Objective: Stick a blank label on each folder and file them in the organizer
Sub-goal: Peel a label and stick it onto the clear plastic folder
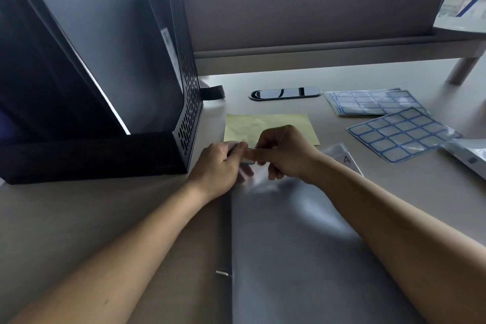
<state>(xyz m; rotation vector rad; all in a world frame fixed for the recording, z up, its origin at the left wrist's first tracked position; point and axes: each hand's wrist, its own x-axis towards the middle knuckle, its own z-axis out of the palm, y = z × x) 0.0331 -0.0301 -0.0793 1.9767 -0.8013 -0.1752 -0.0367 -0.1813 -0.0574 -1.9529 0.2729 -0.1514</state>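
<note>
Head view: both hands pinched one label above the folder's far left corner.
The left hand (pixel 218 163) and right hand (pixel 284 155) each gripped an end of the label (pixel 248 160), its length running left-right. The grey folder (pixel 302 258) lay flat, lengthwise near-to-far, right of the black organizer (pixel 188 102).

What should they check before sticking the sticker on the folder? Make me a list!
1. Grip on the label: ok, left hand and right hand pinch it.
2. The folder lies flat below the hands: ok.
3. Backing off the label: cannot tell.
4. Spare label sheets close by: ok, on the desk to the right.
5. Free slot in the organizer: cannot tell.
</note>
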